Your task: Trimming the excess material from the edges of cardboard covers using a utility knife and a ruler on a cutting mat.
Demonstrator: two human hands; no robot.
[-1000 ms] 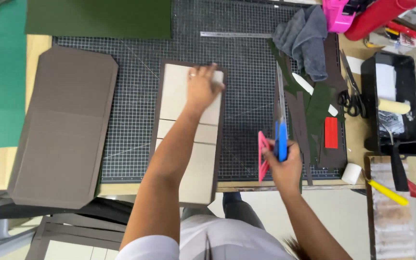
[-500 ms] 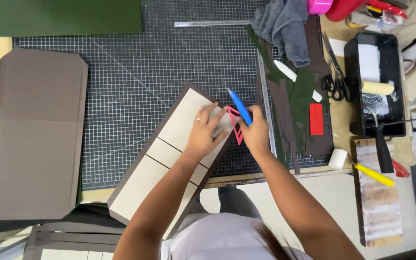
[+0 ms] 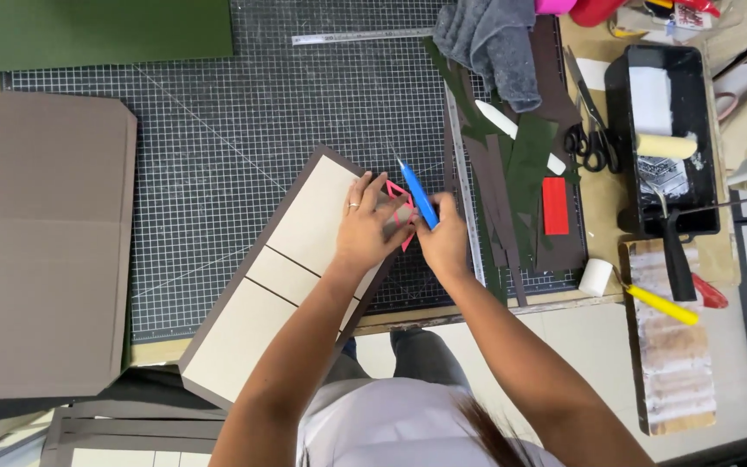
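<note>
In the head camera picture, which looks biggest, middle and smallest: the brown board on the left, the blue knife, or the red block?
1. brown board, biggest by far.
2. blue knife, held in the right hand.
3. red block, smallest, though close to the knife.

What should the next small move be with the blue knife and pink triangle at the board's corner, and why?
Probably draw the blue knife along the pink triangle to trim the corner. The left hand presses the triangle onto the upper right corner of the brown-edged board, which lies tilted on the cutting mat, and the right hand holds the knife angled beside the triangle's edge.
</note>
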